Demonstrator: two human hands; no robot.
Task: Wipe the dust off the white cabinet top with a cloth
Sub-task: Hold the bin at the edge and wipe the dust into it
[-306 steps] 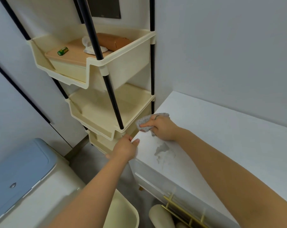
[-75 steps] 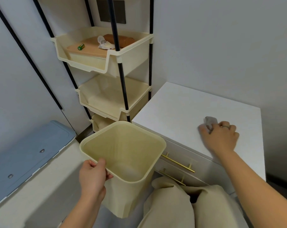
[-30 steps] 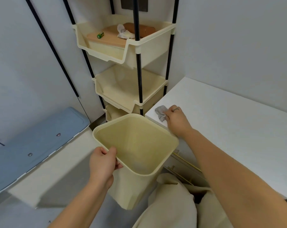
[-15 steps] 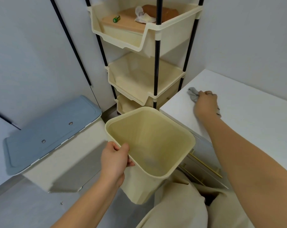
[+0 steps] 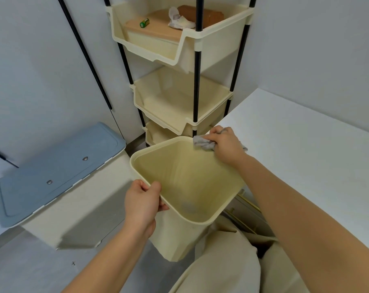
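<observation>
Right hand [image 5: 228, 144] has dragged the crumpled grey cloth [image 5: 203, 143] from further in on the flat white cabinet top [image 5: 306, 157] out to its corner edge. The cloth now overhangs the square cream plastic bin [image 5: 190, 176] at the bin's 1 o'clock rim, fingers curled tight round it. Left hand [image 5: 142, 203] still grips the rim at 8 o'clock, thumb inside. Looks like a sweep ending, with dust pushed off the edge into the bin.
</observation>
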